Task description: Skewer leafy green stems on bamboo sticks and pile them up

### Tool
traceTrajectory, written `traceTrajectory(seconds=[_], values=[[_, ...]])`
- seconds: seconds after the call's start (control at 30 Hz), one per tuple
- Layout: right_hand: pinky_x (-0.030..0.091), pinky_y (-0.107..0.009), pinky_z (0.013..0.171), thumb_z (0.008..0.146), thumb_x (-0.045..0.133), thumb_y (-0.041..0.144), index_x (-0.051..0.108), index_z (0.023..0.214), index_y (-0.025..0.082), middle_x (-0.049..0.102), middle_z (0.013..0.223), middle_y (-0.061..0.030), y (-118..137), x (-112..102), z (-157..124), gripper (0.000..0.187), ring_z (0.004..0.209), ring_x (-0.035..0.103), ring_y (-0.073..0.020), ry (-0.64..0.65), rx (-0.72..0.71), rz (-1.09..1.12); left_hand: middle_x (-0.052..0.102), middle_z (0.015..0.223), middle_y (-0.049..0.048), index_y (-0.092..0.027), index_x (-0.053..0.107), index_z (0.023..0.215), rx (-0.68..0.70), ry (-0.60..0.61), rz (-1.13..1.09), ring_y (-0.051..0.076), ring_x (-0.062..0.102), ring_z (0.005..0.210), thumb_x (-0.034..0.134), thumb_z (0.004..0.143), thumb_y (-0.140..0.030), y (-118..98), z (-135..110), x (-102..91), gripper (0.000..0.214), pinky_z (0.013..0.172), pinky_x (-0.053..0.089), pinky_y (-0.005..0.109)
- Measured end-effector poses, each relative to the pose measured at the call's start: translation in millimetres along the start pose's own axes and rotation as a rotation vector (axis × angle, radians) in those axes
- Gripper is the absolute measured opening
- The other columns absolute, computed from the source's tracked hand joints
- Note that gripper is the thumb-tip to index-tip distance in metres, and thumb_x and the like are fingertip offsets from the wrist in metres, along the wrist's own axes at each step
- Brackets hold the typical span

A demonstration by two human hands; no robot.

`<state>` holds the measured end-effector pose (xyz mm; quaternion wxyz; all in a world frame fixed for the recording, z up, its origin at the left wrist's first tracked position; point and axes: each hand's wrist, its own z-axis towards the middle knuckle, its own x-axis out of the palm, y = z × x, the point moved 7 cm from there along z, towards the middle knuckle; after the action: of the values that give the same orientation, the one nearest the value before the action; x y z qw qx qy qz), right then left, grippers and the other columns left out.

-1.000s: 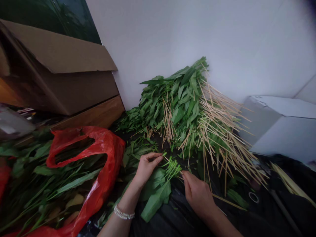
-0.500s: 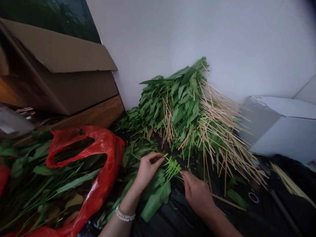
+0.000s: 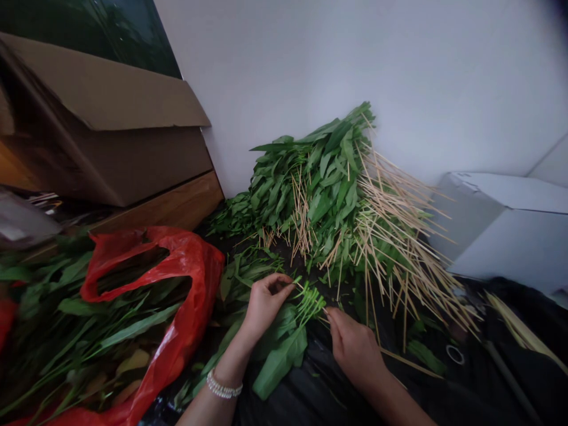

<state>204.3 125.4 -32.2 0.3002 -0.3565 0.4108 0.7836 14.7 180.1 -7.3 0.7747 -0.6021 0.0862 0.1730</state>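
Between my hands runs a thin wooden skewer, threaded through the stem ends of several green leaves (image 3: 284,358) that hang down over black plastic. My left hand (image 3: 268,302), with a white beaded bracelet at the wrist, pinches at the skewer's left end beside the outermost stem. My right hand (image 3: 350,340) is closed on the skewer to the right of the stems; much of it is hidden by the fingers. Behind them lies a large heap of skewered leaves (image 3: 337,171), its many pale skewers (image 3: 399,236) pointing right.
To the left, an open red plastic bag (image 3: 195,260) holds loose long-stemmed leaves (image 3: 133,328). A cardboard box (image 3: 133,160) rests at the back left on a wooden surface (image 3: 177,204). A white box (image 3: 510,231) stands at the right by the white wall (image 3: 310,59).
Almost nothing differs. Both hands keep their hold on the skewer, with only a very slight shift of the left fingers at its tip.
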Motion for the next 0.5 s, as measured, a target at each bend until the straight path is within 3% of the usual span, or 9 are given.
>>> traceTrajectory(seconds=[0.5], values=[[0.045,-0.022,0.065,0.091,0.031,0.016,0.056,0.100,0.019,0.067,0.084,-0.0038,-1.5,0.4,0.5,0.027,0.080,0.066,-0.0157,-0.006,-0.008,-0.025,0.062,0.062,0.0000,-0.015,0.069,0.077,0.015,0.009,0.032,0.010,0.048,0.053,0.068,0.073,-0.031,-1.7,-2.1,4.1,0.016,0.051,0.036,0.020]])
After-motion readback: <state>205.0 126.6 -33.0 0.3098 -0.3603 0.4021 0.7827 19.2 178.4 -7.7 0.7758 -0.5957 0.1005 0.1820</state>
